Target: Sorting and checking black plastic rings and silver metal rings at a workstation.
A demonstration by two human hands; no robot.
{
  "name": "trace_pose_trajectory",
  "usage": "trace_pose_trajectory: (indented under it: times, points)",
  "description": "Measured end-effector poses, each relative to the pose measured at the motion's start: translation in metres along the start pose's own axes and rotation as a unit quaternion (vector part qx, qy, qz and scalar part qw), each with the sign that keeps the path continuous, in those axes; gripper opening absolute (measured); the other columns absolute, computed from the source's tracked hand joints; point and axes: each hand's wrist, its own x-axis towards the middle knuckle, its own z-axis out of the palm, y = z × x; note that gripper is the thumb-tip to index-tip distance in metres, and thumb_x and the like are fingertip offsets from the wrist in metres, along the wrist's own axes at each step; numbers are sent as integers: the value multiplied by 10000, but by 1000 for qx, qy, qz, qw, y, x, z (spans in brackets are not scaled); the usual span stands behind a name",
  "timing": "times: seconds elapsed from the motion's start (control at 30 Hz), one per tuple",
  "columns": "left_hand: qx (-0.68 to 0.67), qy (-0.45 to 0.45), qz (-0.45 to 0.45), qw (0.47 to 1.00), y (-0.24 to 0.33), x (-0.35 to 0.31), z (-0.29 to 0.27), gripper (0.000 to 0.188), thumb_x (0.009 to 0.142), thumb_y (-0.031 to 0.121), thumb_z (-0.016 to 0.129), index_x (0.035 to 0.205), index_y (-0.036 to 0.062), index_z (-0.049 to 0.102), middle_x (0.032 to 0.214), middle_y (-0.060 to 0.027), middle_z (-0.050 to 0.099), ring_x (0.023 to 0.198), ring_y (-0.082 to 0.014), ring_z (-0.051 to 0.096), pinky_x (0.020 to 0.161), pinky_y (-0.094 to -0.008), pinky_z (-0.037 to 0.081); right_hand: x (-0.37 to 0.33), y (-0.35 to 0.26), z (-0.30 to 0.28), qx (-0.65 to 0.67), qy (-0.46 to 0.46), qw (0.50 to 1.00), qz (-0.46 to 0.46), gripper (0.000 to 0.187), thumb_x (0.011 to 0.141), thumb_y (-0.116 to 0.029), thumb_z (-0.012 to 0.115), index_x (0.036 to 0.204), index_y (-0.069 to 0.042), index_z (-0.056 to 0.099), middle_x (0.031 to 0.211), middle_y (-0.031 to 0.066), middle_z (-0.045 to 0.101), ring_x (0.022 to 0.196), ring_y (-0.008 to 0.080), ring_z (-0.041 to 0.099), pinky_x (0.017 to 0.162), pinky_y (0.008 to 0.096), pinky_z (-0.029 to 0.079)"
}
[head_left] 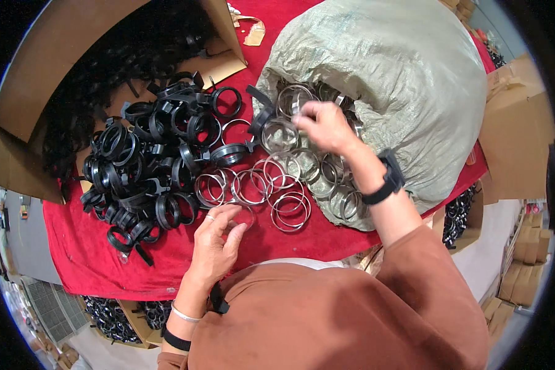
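Note:
My left hand (214,248) is curled at the near edge of the loose metal rings (290,209), its thumb and fingers closed on a thin metal ring (251,216) that shows faintly. Over the mouth of a large grey-green woven sack (382,55) is my right hand (325,126), fingers bent together with slightly blurred tips; what they hold, if anything, I cannot make out. A black ring with a tab (262,120) is just left of those fingertips. More metal rings (280,135) spill from the sack's mouth. To the left lies a heap of black rings with tabs (160,142).
An open cardboard box (18,117) full of black parts stands at the far left. Red cloth (105,265) covers the table. Boxes of similar parts (111,317) sit below its near edge. Another carton (515,135) stands right of the sack.

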Motion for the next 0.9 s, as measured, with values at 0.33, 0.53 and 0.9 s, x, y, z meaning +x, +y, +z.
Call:
trace_pose_trajectory:
  times: [0.33, 0.53, 0.9]
  points:
    - [-83, 32, -107, 990, -5, 0, 14, 267, 847, 22, 580, 1108, -28, 555, 1009, -59, 535, 741, -98, 511, 690, -230, 466, -73, -39, 28, 52, -1, 993, -104, 173, 738, -138, 691, 855, -21, 639, 780, 136, 604, 734, 288, 601, 655, 348, 477]
    - [-65, 30, -91, 993, -6, 0, 15, 233, 855, 33, 573, 1078, -35, 568, 992, -60, 529, 761, -91, 534, 691, -221, 483, -52, -29, 39, -13, 80, 993, -90, 214, 746, -111, 649, 913, 2, 578, 858, 178, 585, 794, 337, 590, 708, 397, 474]
    - [-310, 76, -182, 930, -2, 10, 14, 453, 908, 61, 491, 1336, 10, 353, 1231, -127, 495, 808, -117, 585, 649, -220, 503, -66, -63, 51, 91, -23, 992, -80, 132, 798, -153, 627, 810, -29, 671, 754, 153, 650, 709, 263, 648, 653, 343, 503]
